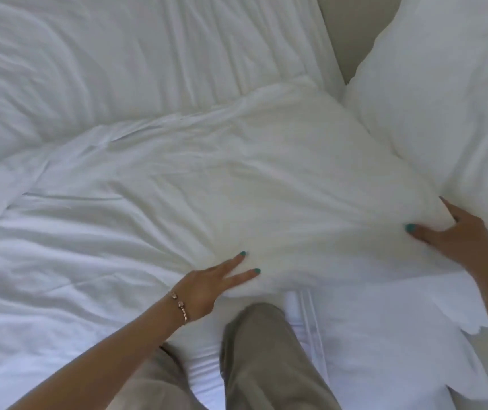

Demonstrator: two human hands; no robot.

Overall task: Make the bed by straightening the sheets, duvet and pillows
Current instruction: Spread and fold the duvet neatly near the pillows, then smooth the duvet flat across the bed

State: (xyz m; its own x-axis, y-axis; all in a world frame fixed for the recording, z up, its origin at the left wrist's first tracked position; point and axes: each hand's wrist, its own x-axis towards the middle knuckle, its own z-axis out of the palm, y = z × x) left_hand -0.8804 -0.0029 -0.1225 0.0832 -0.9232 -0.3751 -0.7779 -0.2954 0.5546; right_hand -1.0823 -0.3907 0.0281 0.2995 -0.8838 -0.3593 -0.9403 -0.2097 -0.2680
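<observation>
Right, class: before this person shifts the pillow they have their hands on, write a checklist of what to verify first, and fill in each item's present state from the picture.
1. Left hand placed on the near edge of the centre pillow: ok, two fingers spread on it.
2. Right hand placed on the pillow's right corner: ok, though a firm grasp cannot be told.
3. Second pillow clear of the first: not ok, it presses against the first pillow's right side.
4. Sheet beyond the pillow smooth: not ok, creased.
5. Bedding on the left flat: not ok, rumpled.
6. Knee clear of the pillow: cannot tell, it is very close to the near edge.
</observation>
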